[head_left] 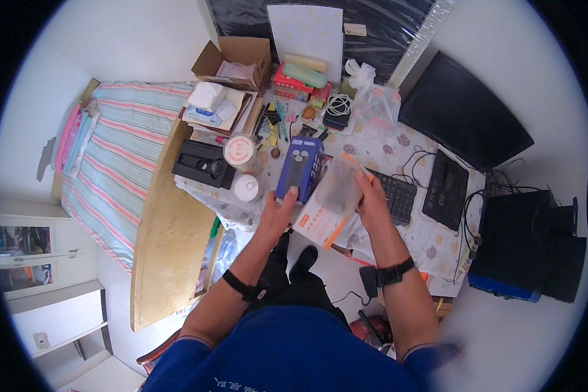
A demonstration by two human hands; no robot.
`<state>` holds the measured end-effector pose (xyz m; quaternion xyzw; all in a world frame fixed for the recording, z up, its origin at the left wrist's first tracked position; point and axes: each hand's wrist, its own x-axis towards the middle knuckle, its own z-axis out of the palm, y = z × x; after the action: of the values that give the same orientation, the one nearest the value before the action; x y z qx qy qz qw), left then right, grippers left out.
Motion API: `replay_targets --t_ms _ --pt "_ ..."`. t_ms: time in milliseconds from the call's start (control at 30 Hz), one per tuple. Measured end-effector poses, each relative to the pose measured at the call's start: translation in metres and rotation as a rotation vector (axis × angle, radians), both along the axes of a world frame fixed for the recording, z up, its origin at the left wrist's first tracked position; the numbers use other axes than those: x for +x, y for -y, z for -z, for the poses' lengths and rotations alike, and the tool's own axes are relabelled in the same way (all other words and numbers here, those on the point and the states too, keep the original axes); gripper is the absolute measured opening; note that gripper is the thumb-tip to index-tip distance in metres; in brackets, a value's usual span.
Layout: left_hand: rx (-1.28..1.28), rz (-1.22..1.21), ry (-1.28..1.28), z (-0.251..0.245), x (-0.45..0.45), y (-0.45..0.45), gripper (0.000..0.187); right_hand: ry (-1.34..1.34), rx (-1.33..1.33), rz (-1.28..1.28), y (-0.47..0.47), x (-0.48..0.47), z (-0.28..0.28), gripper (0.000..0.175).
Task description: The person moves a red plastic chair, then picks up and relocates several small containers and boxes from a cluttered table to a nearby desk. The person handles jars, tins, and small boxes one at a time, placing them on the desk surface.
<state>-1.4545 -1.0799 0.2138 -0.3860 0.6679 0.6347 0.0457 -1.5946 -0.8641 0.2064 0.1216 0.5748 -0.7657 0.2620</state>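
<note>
Over the front part of the table, my left hand [278,209] grips the near end of a blue and purple product box [301,166], which has a picture of a dark device on it. Beside it, my right hand [372,198] holds a white and orange box [329,201] by its right edge; that box is tilted and shows a large grey window or picture. Just left of the blue box stand a white-lidded can [245,187] and a clear jar with a printed lid [240,150]. A black keyboard [396,198] lies right of my right hand.
A black case with a flashlight [203,164] lies at the table's left edge. Further back are a cardboard box [247,51], stacked papers, pens, a green case [304,75], a coiled white cable [339,105] and plastic bags [379,105]. A monitor [463,112] and loose cables stand on the right.
</note>
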Motion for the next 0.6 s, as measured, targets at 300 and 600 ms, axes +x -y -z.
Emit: replay_targets --t_ms 300,600 --pt "0.167 -0.258 0.006 0.045 -0.096 0.034 0.094 -0.076 0.057 0.012 0.087 -0.102 0.015 0.063" --pt "0.256 -0.388 -0.086 0.075 -0.165 0.065 0.088 -0.235 0.126 -0.022 0.145 -0.149 0.033 0.083"
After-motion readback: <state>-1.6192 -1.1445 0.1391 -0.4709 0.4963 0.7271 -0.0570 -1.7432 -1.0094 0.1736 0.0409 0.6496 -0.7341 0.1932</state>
